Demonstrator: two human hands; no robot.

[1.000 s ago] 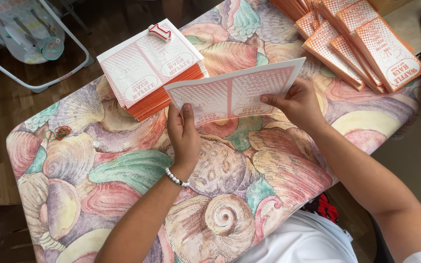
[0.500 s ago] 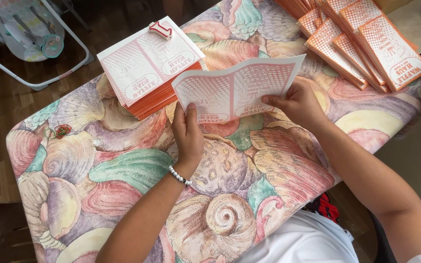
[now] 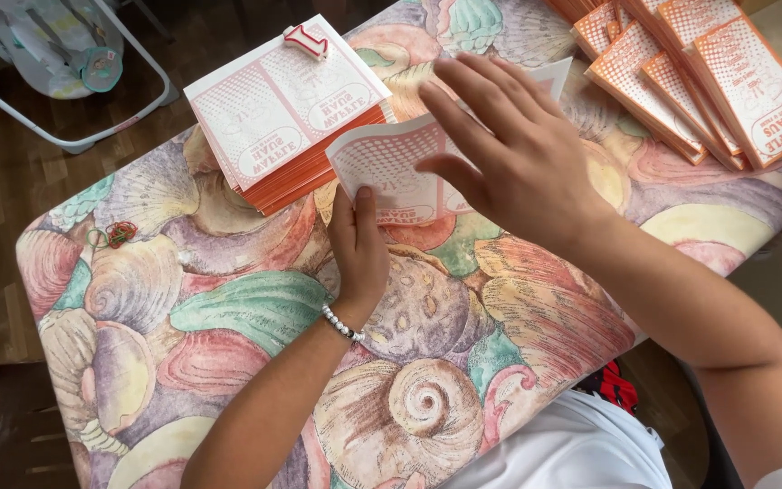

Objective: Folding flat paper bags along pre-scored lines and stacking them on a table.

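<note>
The right hand covers the middle of the leaflet, so its fold cannot be seen. At the table's far right corner, the folded orange leaflets run off the top edge. The table's near edge is cut off too (bottom edge).

Home: baby bouncer on wood floor, shell-print tablecloth.
</note>
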